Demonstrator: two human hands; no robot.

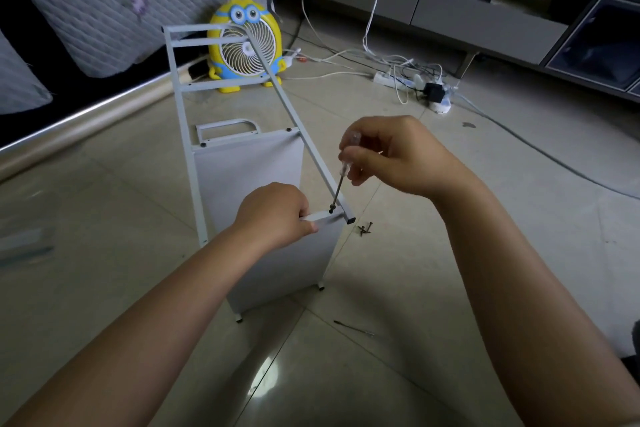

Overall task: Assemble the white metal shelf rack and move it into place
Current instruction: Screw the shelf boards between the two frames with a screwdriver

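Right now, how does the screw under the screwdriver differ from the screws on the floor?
The driven screw sits in the rack, under the tip of the screwdriver; the loose screws lie on the floor tiles. The driven screw is single; the loose screws form a small cluster. All look dark.

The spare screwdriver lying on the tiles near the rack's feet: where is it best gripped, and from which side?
Probably by the clear handle, its thicker right end, pinched from above across its width. The spare screwdriver lies flat on the floor, so fingers cannot get under it, and the thin dark shaft gives less to hold.
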